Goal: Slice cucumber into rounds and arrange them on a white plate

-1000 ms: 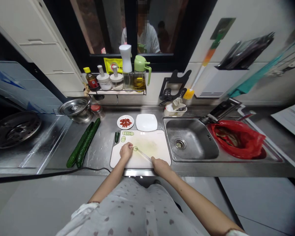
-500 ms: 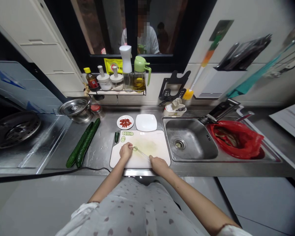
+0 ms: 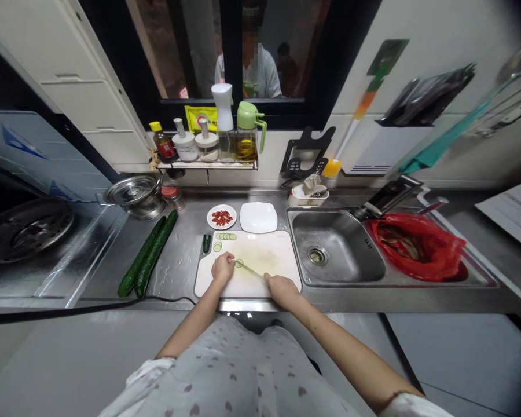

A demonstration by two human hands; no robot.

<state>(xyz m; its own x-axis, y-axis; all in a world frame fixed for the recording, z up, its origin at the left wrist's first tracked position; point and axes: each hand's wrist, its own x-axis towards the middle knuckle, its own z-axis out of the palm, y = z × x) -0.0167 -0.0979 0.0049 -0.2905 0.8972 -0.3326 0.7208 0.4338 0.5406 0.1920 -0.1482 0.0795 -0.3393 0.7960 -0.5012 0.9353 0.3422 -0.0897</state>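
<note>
No words, brands or numbers can be read. A red label is seen on the bottle (image 3: 164,145) and a round red emblem on the yellow packet (image 3: 194,119), both too small to be made out. Print on the paper (image 3: 514,215) and a faint mark on the cutting board (image 3: 264,284) are blurred.

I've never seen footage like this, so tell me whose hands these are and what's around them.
No machine here: the left hand and right hand belong to whoever wears this head camera, which looks forward and down. The right hand holds a knife over a white cutting board; the left hand is beside a cucumber piece at the knife's tip. Slices lie near the board's far left corner. Behind it sit a small plate of red pieces and a white plate. Two whole cucumbers lie to the left; the sink is at right.
</note>
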